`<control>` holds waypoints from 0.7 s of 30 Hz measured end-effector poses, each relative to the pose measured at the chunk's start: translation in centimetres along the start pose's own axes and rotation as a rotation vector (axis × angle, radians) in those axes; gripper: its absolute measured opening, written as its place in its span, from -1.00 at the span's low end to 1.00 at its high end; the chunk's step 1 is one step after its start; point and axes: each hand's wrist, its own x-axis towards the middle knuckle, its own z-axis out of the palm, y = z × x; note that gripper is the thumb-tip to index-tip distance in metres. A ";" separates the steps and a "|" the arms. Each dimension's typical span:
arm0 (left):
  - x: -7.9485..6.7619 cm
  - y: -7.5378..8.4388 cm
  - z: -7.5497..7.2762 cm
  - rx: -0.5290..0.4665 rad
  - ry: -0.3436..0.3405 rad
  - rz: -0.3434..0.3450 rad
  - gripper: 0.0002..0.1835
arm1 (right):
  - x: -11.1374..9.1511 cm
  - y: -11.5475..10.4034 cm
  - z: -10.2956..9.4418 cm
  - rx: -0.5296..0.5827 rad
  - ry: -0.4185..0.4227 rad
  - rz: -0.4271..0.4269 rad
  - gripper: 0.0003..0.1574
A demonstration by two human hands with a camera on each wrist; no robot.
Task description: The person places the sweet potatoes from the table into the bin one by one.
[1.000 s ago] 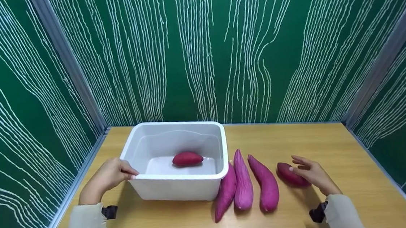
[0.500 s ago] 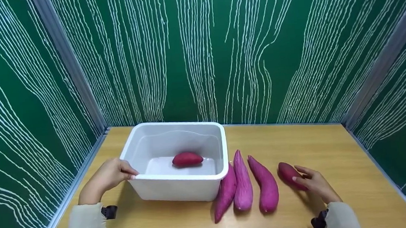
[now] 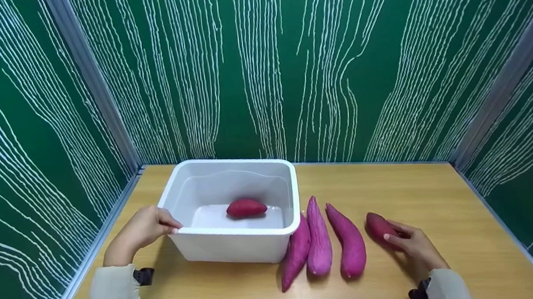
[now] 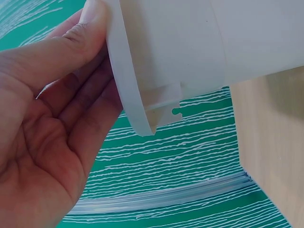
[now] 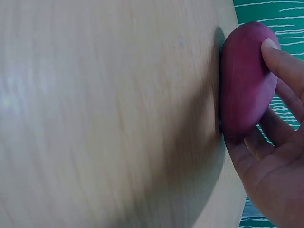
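At the front left corner of a white plastic bin (image 3: 236,247), my left hand (image 3: 144,232) pinches the rim; the left wrist view shows the thumb (image 4: 92,23) on one side of it and the fingers behind. A dark red sweet potato (image 3: 246,208) lies on the bin's floor. To the right, my right hand (image 3: 414,242) holds another dark red sweet potato (image 5: 247,80), thumb on one side and fingers round the other. In the right wrist view its long side is right at the tabletop, and the fingers partly hide its lower end.
Between bin and right hand lie three long pink-purple vegetables: one (image 3: 297,254) against the bin's right side, a ribbed one (image 3: 319,240) beside it, a curved one (image 3: 350,242) farther right. Green panels (image 3: 260,74) with white wavy lines enclose the wooden table (image 3: 373,179).
My right hand has closed its fingers round the dark red sweet potato, which has turned slightly toward upright in the head view. The left hand and the bin stay put.
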 end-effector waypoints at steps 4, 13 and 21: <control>0.0 0.0 0.0 -0.011 -0.013 -0.022 -0.86 | -0.1 -0.1 0.0 0.016 0.001 0.025 -0.12; 0.1 -0.1 -0.1 -0.028 -0.024 -0.039 -0.84 | -0.1 -0.1 0.2 0.064 -0.013 0.060 -0.09; 0.1 0.1 -0.1 -0.017 -0.024 -0.022 -0.83 | -0.2 -0.2 0.1 0.073 -0.019 0.058 -0.10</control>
